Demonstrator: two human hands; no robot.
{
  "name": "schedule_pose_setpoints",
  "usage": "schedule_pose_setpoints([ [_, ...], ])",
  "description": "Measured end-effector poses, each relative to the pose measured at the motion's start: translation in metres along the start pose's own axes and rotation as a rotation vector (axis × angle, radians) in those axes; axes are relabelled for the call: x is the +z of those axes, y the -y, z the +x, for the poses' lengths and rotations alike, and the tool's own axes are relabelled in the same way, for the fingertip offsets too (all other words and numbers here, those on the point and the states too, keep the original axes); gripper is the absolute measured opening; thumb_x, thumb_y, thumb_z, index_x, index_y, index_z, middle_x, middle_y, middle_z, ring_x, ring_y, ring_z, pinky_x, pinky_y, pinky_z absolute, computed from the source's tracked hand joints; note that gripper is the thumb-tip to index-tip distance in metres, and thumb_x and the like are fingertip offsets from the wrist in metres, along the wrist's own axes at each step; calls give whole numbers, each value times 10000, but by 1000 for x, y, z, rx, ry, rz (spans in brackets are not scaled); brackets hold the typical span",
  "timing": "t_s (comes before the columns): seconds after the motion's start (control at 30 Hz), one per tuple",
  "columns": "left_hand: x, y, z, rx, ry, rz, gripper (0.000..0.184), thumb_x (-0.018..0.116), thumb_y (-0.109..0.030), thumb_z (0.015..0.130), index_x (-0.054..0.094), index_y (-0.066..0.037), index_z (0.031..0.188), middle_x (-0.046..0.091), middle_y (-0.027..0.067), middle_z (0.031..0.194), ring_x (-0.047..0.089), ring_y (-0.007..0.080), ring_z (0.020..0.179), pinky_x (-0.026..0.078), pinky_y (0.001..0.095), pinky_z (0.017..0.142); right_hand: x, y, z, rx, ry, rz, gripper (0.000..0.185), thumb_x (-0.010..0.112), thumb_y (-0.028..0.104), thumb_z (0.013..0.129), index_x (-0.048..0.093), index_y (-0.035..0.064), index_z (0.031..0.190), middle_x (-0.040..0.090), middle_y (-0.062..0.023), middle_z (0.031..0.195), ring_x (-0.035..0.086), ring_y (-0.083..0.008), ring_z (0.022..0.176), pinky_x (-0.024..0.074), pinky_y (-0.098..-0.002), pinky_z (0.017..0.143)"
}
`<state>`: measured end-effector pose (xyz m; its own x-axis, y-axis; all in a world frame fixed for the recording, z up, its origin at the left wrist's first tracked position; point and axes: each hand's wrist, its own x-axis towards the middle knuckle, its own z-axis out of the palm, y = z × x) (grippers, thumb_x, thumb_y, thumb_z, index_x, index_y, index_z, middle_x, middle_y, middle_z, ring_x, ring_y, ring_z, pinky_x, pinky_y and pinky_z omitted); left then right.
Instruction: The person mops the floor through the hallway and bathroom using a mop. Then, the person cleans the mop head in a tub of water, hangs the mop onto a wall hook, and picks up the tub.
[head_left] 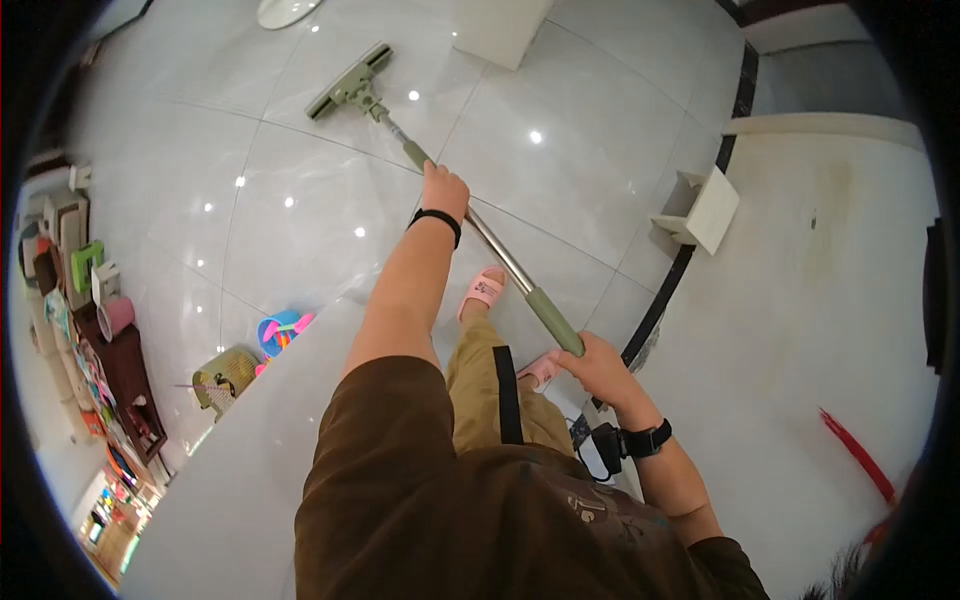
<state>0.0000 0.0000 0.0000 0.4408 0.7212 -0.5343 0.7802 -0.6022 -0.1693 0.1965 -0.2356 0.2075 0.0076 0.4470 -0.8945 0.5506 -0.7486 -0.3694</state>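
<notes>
A squeeze mop [505,258] with a green head and a steel pole runs slantwise across the view, and both of my hands are closed on it. My left hand [444,191] wraps the pole near the green collar, partway down toward the head. At the upper end, my right hand [597,372] grips the green handle sleeve. The mop head [350,82] lies at the far end, over the glossy tiled floor [330,200]. Whether its sponge touches the tiles is hidden. A dark band circles each wrist.
My feet in pink slippers [484,290] stand beside the pole. A small white box-like piece [712,212] sits by the wall at right. To the left are a woven basket [226,376], a blue bucket of toys [272,336], a pink bin [115,317] and a cluttered dark cabinet [122,372].
</notes>
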Motion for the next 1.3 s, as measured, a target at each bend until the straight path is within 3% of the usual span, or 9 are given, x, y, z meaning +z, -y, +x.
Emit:
schedule_pose_setpoints([
  [0.17,30,-125,6,485,59,-63,218,583,-282,797,708,-107,834,687,98,834,652,273,854,364,498,931,17,-104,-46,174,-130,61,459,670,375,791,601,-46,959,626,-191,828,607,-280,784,465,-378,714],
  [0.2,30,-168,-6,597,6,-119,211,577,-258,790,704,-91,807,686,115,822,651,284,848,385,501,907,24,-136,-70,154,-215,157,408,693,345,782,613,-44,872,576,-73,664,527,-147,595,435,-330,550],
  [0.33,38,-301,-129,903,35,-413,128,606,-207,725,689,-130,665,660,73,692,636,270,683,432,439,630,71,-182,-201,680,-118,138,411,752,344,741,612,-24,856,596,-113,648,585,-188,572,447,-331,510],
  [0.4,20,-328,-203,1062,104,-546,98,621,-200,700,692,-146,660,649,72,666,624,246,638,399,425,537,189,-380,-327,488,-100,61,440,756,345,717,629,-39,892,650,-194,739,651,-268,704,480,-378,613],
  [0.57,-39,-358,-307,1438,378,-450,37,670,-136,688,698,-120,706,633,43,688,606,238,656,407,383,521,151,-312,-456,977,-41,74,438,750,344,712,634,-31,906,650,-210,781,651,-297,749,484,-396,652],
  [0.77,26,-364,-292,1058,305,-495,149,680,-206,663,711,-115,777,669,82,740,653,261,708,462,406,613,116,-322,-360,663,-78,-95,436,744,343,706,640,-21,923,650,-229,830,651,-333,803,488,-417,698],
  [0.97,98,-202,-202,372,229,-157,190,563,-216,827,709,-93,827,684,85,843,639,259,874,421,458,854,86,-220,-150,113,-82,-43,398,685,356,765,601,-18,873,617,-236,805,604,-392,799,471,-426,705],
  [1.13,92,-236,-230,385,159,21,216,525,-238,855,708,-130,893,688,66,874,642,245,882,410,448,842,107,-275,-174,18,-208,10,383,687,363,754,593,3,840,610,-213,778,590,-403,782,451,-446,671],
  [1.3,95,-418,-315,798,23,-80,189,568,-258,802,704,-133,843,683,89,851,655,278,844,427,446,763,125,-394,-325,365,-202,91,382,754,275,706,612,-30,887,609,-201,803,598,-320,764,455,-419,689],
])
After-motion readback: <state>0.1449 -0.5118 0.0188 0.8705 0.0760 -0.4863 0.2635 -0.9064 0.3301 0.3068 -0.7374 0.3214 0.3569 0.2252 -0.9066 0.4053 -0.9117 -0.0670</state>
